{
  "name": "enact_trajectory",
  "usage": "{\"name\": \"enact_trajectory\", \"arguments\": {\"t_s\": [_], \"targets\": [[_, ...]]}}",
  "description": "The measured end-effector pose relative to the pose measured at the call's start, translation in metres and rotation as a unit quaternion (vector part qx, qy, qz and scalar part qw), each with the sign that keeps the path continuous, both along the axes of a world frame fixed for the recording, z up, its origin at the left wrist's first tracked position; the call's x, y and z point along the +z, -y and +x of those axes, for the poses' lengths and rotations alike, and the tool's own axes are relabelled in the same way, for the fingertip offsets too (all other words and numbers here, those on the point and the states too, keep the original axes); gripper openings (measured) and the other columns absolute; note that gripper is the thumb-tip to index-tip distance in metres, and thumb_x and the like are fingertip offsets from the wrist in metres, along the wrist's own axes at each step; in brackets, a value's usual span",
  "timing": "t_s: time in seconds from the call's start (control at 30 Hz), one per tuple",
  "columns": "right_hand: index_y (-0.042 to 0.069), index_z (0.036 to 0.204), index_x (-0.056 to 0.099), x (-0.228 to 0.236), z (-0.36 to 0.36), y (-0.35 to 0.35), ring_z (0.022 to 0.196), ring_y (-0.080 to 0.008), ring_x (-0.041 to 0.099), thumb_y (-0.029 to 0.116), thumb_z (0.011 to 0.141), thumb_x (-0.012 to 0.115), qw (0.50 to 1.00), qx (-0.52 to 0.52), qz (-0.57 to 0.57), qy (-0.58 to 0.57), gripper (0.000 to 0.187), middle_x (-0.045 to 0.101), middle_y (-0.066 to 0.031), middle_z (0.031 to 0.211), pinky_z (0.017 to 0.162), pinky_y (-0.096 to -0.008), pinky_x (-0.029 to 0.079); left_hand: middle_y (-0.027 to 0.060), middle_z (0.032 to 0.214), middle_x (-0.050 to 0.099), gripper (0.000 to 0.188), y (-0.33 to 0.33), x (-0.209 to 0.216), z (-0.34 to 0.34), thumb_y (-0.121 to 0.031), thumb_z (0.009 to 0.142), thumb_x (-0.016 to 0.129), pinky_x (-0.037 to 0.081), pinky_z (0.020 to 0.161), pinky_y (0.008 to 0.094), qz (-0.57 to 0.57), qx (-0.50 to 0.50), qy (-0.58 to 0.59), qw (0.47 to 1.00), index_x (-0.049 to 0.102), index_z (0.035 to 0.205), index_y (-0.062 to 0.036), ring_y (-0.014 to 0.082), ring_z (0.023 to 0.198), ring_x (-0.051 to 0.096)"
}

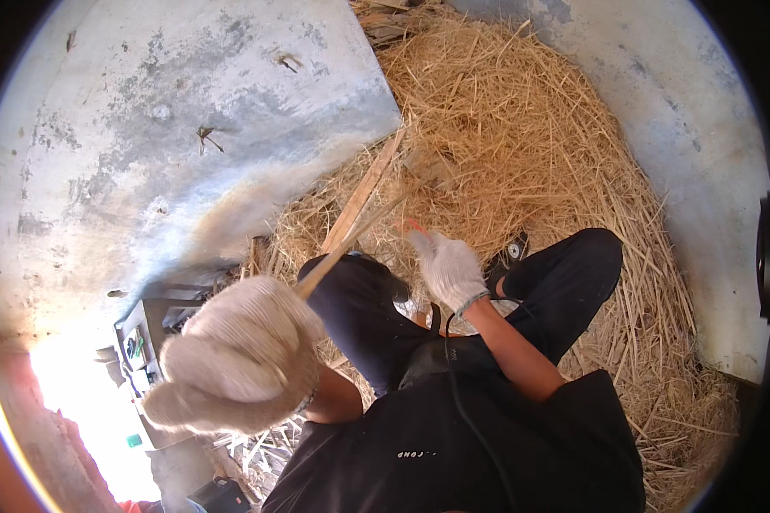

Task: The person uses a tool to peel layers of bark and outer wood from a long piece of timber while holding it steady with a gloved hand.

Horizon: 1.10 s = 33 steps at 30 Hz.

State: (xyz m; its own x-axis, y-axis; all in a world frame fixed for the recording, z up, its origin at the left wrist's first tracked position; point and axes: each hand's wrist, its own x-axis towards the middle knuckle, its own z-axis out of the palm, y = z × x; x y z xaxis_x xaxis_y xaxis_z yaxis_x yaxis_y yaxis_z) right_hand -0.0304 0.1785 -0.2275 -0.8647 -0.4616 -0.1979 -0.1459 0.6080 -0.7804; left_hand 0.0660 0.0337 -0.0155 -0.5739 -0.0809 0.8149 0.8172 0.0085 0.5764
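My left hand (pixel 239 359), in a thick off-white knitted glove, is raised close to the camera with its fingers closed. From it a thin, pale strip that looks like bamboo (pixel 351 248) slants away, up and to the right. My right hand (pixel 453 269), gloved the same way, is closed above the gap between my bent knees. By its fingertips shows a small orange-red bit (pixel 415 226); what the hand holds is blurred and cannot be made out. Just beyond the strip lies a wider, flat slat (pixel 368 188), its far end near the wall's corner.
A big heap of straw-like shavings (pixel 505 128) covers the floor ahead and to the right. Worn, pale walls (pixel 171 154) stand at left and right. A shelf unit (pixel 150 342) stands by a bright opening (pixel 77 385) at lower left. A black cable (pixel 462 402) hangs over my front.
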Motion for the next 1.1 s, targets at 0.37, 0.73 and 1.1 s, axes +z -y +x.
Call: {"name": "enact_trajectory", "arguments": {"t_s": [0.37, 0.73, 1.1], "targets": [[0.003, 0.101, 0.058, 0.099, 0.022, -0.014, 0.066, -0.0416, 0.062, 0.031, 0.104, 0.050, 0.963, 0.085, -0.251, 0.046, 0.029, 0.061, -0.0224, 0.074, 0.057, -0.0471, 0.045, 0.0039, 0.059, 0.052, 0.024, 0.002, -0.004, -0.004, -0.023, 0.097, 0.054, 0.045, 0.035, 0.0284, 0.032, 0.022, -0.015, 0.999, 0.052, 0.078, -0.0085, 0.0125, 0.043, 0.043], [0.002, 0.119, 0.059, -0.082, -0.032, -0.026, 0.082, -0.0483, 0.066, 0.044, 0.104, 0.041, 0.997, -0.025, 0.060, 0.041, 0.048, 0.068, -0.0258, 0.082, 0.073, -0.0521, 0.051, 0.0036, 0.055, 0.051, 0.031, -0.009, 0.005, -0.014, -0.025, 0.094, 0.058, 0.047, 0.033, 0.0280, 0.022, 0.016, -0.031, 0.999, 0.051, 0.069, -0.0084, 0.0138, 0.043, 0.047], [0.004, 0.107, 0.060, 0.020, 0.003, 0.006, 0.055, -0.0364, 0.061, 0.028, 0.100, 0.061, 0.980, 0.001, -0.164, -0.109, 0.025, 0.057, -0.0174, 0.062, 0.051, -0.0427, 0.045, 0.0008, 0.045, 0.041, 0.058, 0.046, -0.008, -0.009, -0.050, 0.108, 0.024, 0.040, 0.030, 0.0296, 0.212, 0.105, -0.005, 0.972, 0.044, 0.066, -0.0150, 0.0142, 0.032, 0.042]]}}
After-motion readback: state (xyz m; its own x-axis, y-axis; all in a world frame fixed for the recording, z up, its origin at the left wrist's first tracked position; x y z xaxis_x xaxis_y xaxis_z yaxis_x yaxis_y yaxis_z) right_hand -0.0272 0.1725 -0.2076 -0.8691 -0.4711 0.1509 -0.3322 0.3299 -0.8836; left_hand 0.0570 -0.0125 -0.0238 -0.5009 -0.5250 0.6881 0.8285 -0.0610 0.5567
